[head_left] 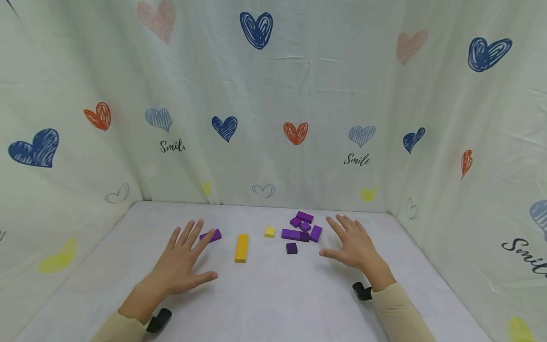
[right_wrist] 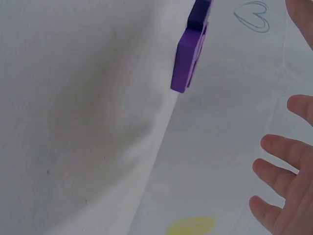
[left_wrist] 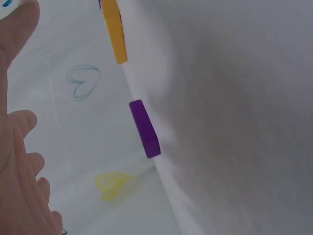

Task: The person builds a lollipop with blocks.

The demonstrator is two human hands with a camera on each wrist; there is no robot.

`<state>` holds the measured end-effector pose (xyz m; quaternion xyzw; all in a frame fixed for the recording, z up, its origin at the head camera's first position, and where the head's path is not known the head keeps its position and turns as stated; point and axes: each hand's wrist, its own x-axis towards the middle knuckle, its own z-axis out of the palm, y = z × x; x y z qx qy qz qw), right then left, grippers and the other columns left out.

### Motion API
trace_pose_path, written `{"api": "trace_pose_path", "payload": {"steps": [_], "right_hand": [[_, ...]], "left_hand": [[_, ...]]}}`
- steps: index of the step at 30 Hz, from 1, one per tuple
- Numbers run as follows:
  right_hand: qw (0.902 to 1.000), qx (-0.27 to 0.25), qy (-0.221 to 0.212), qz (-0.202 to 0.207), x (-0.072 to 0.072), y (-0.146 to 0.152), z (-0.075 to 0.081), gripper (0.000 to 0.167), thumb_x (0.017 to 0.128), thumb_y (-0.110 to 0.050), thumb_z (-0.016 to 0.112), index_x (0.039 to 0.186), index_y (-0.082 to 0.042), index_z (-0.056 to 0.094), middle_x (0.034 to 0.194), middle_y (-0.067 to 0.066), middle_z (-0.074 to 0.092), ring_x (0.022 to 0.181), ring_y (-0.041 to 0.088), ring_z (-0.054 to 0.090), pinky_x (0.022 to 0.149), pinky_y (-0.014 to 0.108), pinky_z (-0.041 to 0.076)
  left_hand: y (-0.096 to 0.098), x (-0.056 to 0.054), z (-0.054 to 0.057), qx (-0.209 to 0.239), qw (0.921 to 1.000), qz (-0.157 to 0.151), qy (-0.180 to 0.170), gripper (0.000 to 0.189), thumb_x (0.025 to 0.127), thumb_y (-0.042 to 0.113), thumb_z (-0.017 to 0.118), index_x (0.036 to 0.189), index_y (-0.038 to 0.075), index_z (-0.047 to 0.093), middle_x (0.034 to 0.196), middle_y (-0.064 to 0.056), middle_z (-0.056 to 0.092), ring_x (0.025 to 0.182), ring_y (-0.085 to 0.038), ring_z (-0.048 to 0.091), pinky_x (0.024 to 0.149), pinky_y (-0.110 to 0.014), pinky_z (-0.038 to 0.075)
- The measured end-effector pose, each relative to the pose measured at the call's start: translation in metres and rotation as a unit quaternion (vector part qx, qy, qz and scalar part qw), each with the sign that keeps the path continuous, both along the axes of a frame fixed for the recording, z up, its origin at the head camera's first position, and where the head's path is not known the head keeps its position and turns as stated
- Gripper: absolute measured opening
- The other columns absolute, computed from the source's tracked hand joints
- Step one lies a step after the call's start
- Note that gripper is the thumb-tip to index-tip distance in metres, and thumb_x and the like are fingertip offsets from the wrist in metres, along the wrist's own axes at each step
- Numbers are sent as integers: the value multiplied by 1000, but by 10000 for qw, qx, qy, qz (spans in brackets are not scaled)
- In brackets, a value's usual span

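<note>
My left hand [head_left: 181, 266] hovers over the table with its fingers spread, holding nothing. Its fingertips partly cover a purple block [head_left: 217, 234], which also shows whole in the left wrist view [left_wrist: 145, 129]. Right of that hand lies a long orange-yellow block [head_left: 241, 248]. A small yellow cube [head_left: 269, 232] sits farther right. My right hand [head_left: 352, 244], likewise spread and holding nothing, is just right of a cluster of purple blocks [head_left: 291, 234]. The nearest of these is a tilted purple block [head_left: 315, 233]. A dark purple cube [head_left: 291, 248] lies in front of the cluster.
A white cloth covers the table [head_left: 265, 299]. Behind and at both sides hangs a pale curtain [head_left: 320, 95] printed with hearts and the word Smile. Black wrist straps or mounts show at the left wrist [head_left: 159, 320] and right wrist [head_left: 362, 291].
</note>
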<state>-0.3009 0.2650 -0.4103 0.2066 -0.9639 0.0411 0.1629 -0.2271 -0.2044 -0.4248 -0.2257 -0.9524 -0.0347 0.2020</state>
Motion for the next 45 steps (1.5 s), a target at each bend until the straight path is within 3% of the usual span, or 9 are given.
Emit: {"api": "trace_pose_path", "payload": {"steps": [7, 14, 22, 29, 36, 45], "right_hand": [[9995, -94, -136, 273, -1, -15, -9, 104, 69, -87, 46, 149, -21, 36, 147, 15, 39, 136, 37, 33, 111, 57, 22], [9981, -190, -367, 467, -6, -32, -12, 101, 71, -84, 50, 149, -22, 36, 144, 13, 43, 134, 35, 36, 111, 55, 24], [9962, -154, -643, 561, -15, -57, -12, 96, 72, -78, 57, 147, -20, 40, 142, 10, 46, 133, 31, 39, 113, 52, 22], [9939, -66, -892, 652, -23, -85, -13, 93, 74, -77, 56, 147, -21, 39, 143, 7, 45, 133, 30, 38, 112, 51, 26], [9899, -112, -1175, 780, -29, -111, -10, 90, 75, -75, 58, 147, -24, 39, 141, 6, 47, 132, 28, 40, 109, 49, 33], [9831, -135, -1652, 770, -43, -135, -13, 85, 77, -74, 57, 147, -30, 37, 143, 1, 46, 132, 24, 40, 109, 47, 33]], "left_hand": [[13, 1, -3, 186, 9983, -89, -544, 100, 74, 71, 62, 151, 16, 30, 158, -17, 12, 144, -39, 7, 115, -50, -11], [25, -5, -7, 422, 9964, -367, -639, 96, 76, 67, 65, 150, 16, 32, 158, -15, 17, 143, -37, 13, 113, -59, 15], [44, -20, -6, 722, 9897, -661, -1042, 90, 80, 59, 66, 150, 15, 31, 157, -15, 18, 143, -37, 17, 110, -58, 23], [60, -30, -1, 936, 9800, -583, -1657, 87, 82, 56, 66, 151, 17, 31, 158, -13, 16, 143, -35, 16, 111, -56, 24], [71, -35, 1, 1101, 9730, -458, -1975, 83, 82, 54, 68, 149, 19, 34, 158, -11, 18, 143, -35, 18, 110, -55, 27], [67, -37, -1, 1121, 9670, -450, -2241, 78, 81, 49, 71, 146, 18, 41, 155, -13, 26, 139, -35, 28, 109, -54, 30]]}}
